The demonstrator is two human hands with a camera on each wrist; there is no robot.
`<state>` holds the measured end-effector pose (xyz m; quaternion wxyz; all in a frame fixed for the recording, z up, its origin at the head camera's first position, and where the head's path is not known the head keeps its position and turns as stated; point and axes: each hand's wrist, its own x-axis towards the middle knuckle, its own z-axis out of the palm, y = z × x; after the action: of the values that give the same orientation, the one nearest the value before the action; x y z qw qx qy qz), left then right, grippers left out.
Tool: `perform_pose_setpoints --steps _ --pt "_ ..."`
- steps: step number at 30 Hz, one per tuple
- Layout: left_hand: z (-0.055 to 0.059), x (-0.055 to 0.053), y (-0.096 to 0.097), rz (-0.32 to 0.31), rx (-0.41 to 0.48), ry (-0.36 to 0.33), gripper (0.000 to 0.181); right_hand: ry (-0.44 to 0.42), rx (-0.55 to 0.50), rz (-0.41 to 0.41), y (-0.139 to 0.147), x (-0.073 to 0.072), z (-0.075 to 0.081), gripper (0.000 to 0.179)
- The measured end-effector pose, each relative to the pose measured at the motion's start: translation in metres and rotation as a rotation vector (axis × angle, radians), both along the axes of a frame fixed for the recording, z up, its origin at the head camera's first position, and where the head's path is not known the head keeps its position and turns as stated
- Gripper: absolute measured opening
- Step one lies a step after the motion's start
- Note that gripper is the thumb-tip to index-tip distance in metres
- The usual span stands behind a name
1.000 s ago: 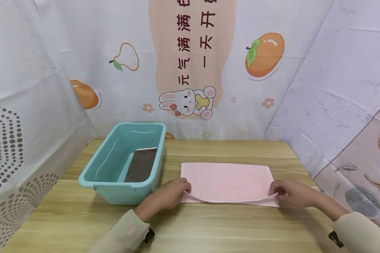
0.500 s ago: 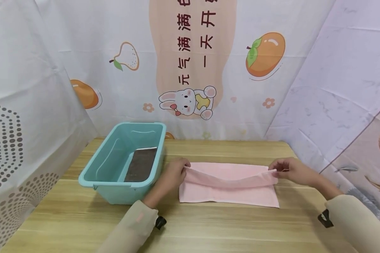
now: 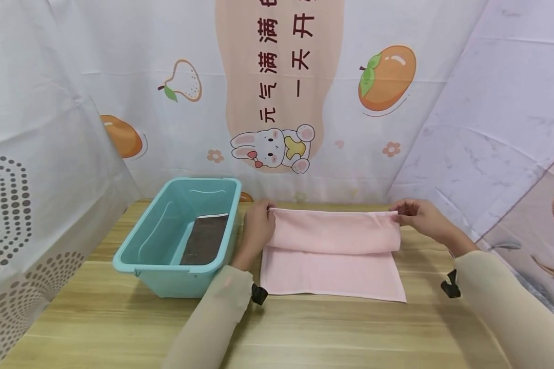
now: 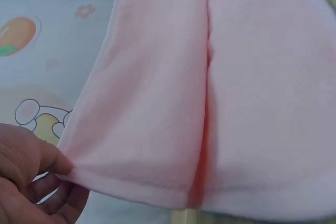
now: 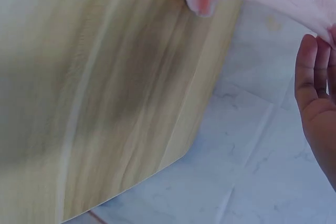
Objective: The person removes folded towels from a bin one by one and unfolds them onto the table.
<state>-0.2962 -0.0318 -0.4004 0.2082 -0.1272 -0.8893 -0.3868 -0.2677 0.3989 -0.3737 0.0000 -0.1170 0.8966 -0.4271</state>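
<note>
A pink towel (image 3: 332, 274) lies on the wooden table, its upper layer lifted at the far edge and sagging in a soft curve over the flat lower part. My left hand (image 3: 260, 225) pinches the lifted layer's far left corner between thumb and fingers, as the left wrist view shows with the hand (image 4: 31, 177) at the corner. At the far right corner my right hand (image 3: 417, 218) pinches the same edge. In the right wrist view only part of that hand (image 5: 317, 87) shows, with the towel's corner at its fingertips.
Left of the towel stands a teal plastic bin (image 3: 177, 269) with a dark brown flat piece (image 3: 206, 240) inside. The wooden table (image 3: 332, 333) reaches back to a printed curtain (image 3: 189, 138). My left forearm lies close beside the bin's right wall.
Both hands have carried the towel's near edge up and away from me, toward the table's far side. The lower layer has come into view. The bin has stayed put.
</note>
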Motion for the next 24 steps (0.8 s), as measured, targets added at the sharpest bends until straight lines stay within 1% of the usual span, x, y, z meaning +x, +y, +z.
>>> perform_pose_setpoints --steps 3,6,8,12,14,17,19,21,24 --pt "0.003 -0.01 0.005 0.024 0.04 0.009 0.015 0.005 -0.017 -0.03 -0.001 -0.01 0.001 0.029" --pt "0.004 -0.02 0.007 0.048 0.08 0.012 0.014 0.017 -0.062 -0.06 -0.003 -0.02 0.002 0.031" --pt "0.005 -0.027 0.008 0.049 0.113 0.007 0.015 0.035 -0.087 -0.086 -0.005 -0.026 0.002 0.032" --pt "0.003 -0.042 0.01 0.047 0.177 -0.035 0.016 0.06 -0.116 -0.143 -0.005 -0.037 0.001 0.034" --pt "0.002 -0.049 0.012 0.052 0.204 -0.056 0.018 0.063 -0.137 -0.156 -0.005 -0.042 0.001 0.037" --pt "0.0 -0.059 0.015 0.051 0.24 -0.056 0.02 0.057 -0.203 -0.166 -0.004 -0.05 -0.001 0.039" --pt "0.0 -0.063 0.018 0.049 0.261 -0.041 0.02 0.059 -0.248 -0.174 -0.003 -0.054 -0.001 0.033" --pt "0.0 -0.068 0.021 0.06 0.282 -0.041 0.02 0.061 -0.307 -0.18 -0.002 -0.059 -0.003 0.03" --pt "0.0 -0.073 0.024 0.085 0.293 -0.049 0.02 0.051 -0.367 -0.195 -0.003 -0.067 -0.009 0.024"
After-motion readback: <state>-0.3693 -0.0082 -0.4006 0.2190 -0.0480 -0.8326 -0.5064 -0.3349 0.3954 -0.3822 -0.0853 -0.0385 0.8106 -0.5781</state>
